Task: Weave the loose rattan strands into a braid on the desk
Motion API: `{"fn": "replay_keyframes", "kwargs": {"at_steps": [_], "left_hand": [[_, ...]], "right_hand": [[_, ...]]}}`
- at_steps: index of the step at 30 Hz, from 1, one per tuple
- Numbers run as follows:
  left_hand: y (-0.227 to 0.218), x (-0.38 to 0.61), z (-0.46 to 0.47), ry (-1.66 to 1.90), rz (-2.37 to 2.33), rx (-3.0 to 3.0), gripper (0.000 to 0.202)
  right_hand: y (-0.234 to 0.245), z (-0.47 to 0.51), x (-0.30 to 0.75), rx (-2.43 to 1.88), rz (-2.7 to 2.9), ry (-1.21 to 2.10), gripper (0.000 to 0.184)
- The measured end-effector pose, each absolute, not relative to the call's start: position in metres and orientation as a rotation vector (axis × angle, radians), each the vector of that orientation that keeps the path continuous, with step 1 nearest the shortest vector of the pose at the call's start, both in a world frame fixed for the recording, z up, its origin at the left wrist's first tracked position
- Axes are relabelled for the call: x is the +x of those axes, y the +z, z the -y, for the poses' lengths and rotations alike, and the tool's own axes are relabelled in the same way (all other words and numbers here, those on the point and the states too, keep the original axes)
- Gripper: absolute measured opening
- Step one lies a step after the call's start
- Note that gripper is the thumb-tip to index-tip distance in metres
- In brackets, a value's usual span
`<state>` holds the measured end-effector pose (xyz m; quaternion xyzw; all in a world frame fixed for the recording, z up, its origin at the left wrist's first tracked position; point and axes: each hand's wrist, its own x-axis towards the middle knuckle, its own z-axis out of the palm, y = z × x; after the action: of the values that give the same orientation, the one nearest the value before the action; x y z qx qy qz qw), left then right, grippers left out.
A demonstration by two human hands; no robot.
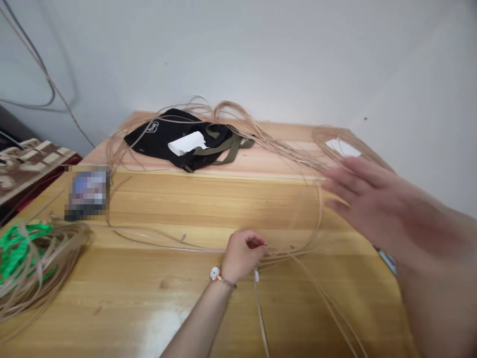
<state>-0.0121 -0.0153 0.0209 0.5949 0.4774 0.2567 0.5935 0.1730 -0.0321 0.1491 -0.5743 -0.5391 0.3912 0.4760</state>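
**The left hand point(242, 253) grips cane strips point(283, 257), the right hand point(372, 206) spread nearby**

From the head camera, the left hand, with a watch point(215, 273) at its wrist, is curled closed on the strips near the front of the desk point(160, 199). From that fist the strips run right, then loop up and away toward the desk's back edge, passing just below the right hand's fingers. The left hand is the nearer. The right hand appears open and wide, touching nothing, though blur makes that hard to be sure of. Farther off lie a black bag point(164, 136) tangled in loose strands and, at left, a tan coil point(48, 258) with green cord point(18, 251).
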Motion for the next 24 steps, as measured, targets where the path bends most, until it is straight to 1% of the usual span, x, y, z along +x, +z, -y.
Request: {"fn": "replay_keyframes", "kwargs": {"at_steps": [3,5,7,9,10,11,14,15,17,19,22,24], "left_hand": [[0.018,-0.013,0.014,0.61,-1.073,1.336,0.007],[0.017,-0.014,0.013,0.623,-1.047,1.283,0.008],[0.017,-0.015,0.011,0.629,-1.033,1.227,0.009],[0.019,-0.016,0.01,0.629,-1.028,1.173,0.01],[0.02,-0.017,0.01,0.625,-1.028,1.152,0.011],[0.021,-0.017,0.009,0.62,-1.027,1.134,0.012],[0.024,-0.018,0.009,0.609,-1.029,1.116,0.014],[0.024,-0.018,0.009,0.607,-1.03,1.118,0.014],[0.025,-0.019,0.009,0.611,-1.033,1.125,0.013],[0.025,-0.019,0.009,0.616,-1.028,1.133,0.011],[0.026,-0.019,0.01,0.612,-1.007,1.142,0.012],[0.026,-0.02,0.01,0.605,-0.99,1.136,0.013]], "right_hand": [[0.139,-0.024,0.185,-1.279,1.173,1.109,0.026],[0.121,-0.053,0.189,-1.4,1.079,1.164,0.036],[0.102,-0.067,0.188,-1.535,1.078,1.189,0.051],[0.088,-0.061,0.185,-1.599,1.186,1.116,0.061],[0.084,-0.052,0.183,-1.604,1.263,1.035,0.06],[0.082,-0.04,0.18,-1.606,1.342,0.918,0.055],[0.086,0.007,0.167,-1.653,1.592,0.516,0.022],[0.089,0.023,0.162,-1.646,1.699,0.405,0.015],[0.093,0.051,0.149,-1.532,1.911,0.271,0.013],[0.092,0.068,0.137,-1.433,2.073,0.27,0.015],[0.077,0.073,0.124,-1.53,2.102,0.306,0.02],[0.063,0.068,0.122,-1.639,2.061,0.355,0.02]]}}
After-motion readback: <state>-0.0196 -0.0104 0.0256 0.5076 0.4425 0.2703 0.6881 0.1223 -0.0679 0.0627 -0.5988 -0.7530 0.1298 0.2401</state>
